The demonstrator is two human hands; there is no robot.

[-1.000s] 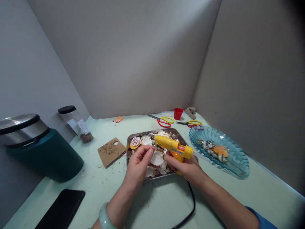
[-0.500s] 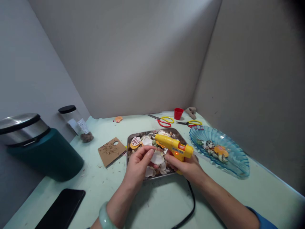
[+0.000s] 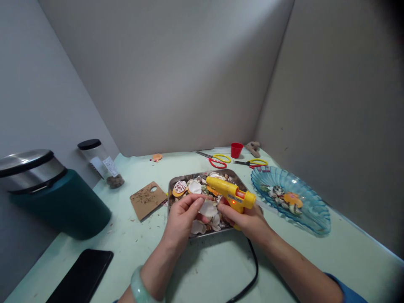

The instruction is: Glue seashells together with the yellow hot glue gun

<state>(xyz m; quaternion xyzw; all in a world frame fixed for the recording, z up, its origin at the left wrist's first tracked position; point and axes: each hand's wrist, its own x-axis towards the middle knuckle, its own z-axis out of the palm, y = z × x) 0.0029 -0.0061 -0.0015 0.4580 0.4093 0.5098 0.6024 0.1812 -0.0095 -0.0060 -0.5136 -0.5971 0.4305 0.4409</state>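
Over the near part of a metal tray (image 3: 202, 236), my left hand (image 3: 183, 214) is closed in a pinch. Something small and pinkish-brown shows at its fingertips, too small to name. A white scallop shell (image 3: 208, 208) appears right beside those fingers; I cannot tell whether it is held or lies in the tray. My right hand (image 3: 248, 221) grips a yellow hot glue gun (image 3: 224, 189) by its handle. The gun's nozzle points left over the tray, and a small orange light glows on its side. Several shells, including a speckled one (image 3: 180, 187), fill the tray.
On the right stands a blue glass dish (image 3: 315, 210) holding shells. Scissors (image 3: 217, 160) and a red cup (image 3: 236, 150) lie behind the tray. Leftward are a brown board (image 3: 147, 202), a clear jar (image 3: 102, 164), a green flask (image 3: 59, 202) and a phone (image 3: 82, 275). A black cord (image 3: 255, 269) trails forward.
The glue gun and both hands have barely shifted. My left hand's fingers moved very slightly over the tray, and both grips look the same.
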